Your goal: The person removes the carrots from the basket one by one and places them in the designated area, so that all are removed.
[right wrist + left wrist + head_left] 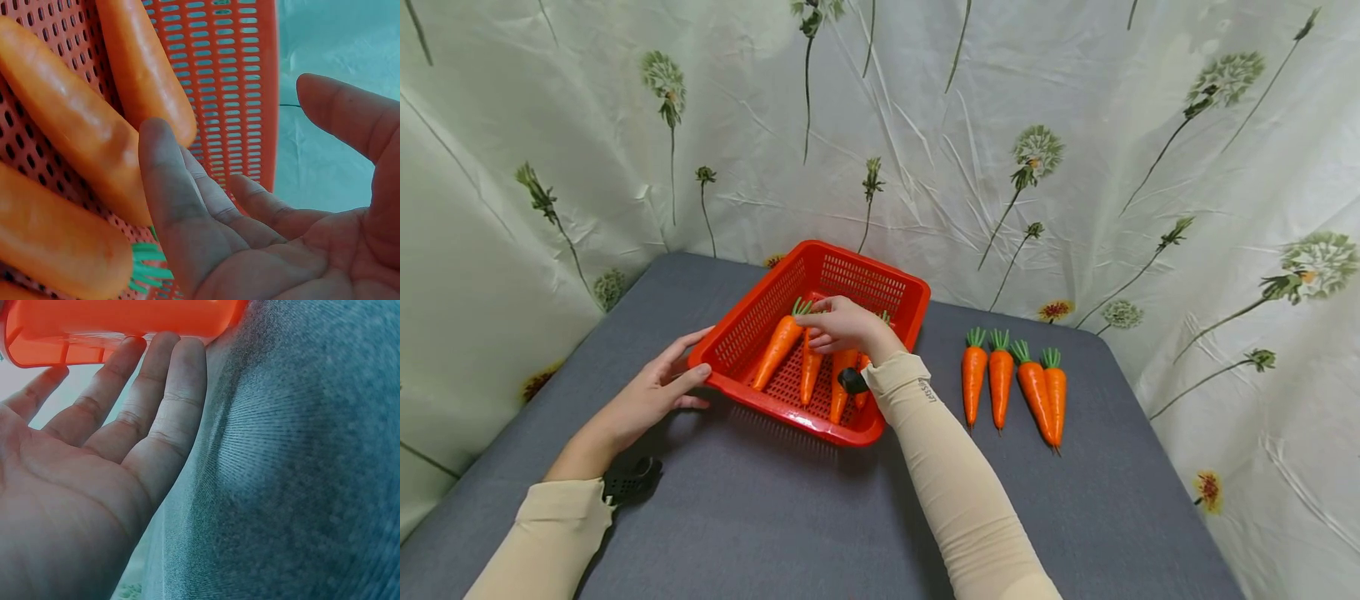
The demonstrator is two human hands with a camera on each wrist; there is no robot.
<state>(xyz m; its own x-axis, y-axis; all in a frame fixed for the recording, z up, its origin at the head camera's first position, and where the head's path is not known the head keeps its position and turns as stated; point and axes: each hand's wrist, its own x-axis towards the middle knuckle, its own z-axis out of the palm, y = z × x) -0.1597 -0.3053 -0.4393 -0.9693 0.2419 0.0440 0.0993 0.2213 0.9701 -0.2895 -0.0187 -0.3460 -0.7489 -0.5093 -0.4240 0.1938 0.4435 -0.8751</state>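
A red plastic basket (831, 432) with slotted walls stands on the grey table and holds several orange carrots (778, 352). My left hand (651, 392) is at the basket's near left corner, its thumb by the rim. In the left wrist view, its straight fingers (181, 394) touch the outer wall. My right hand (846, 325) reaches inside above the carrots, partly covering some of them. In the right wrist view, thumb and fingers stand apart with nothing between them, and the index finger (165, 169) overlaps a carrot (78, 131).
Several more carrots (1000, 379) with green tops lie in a row on the table (760, 533), right of the basket. A white curtain (940, 167) with a flower print hangs behind and at both sides of the table.
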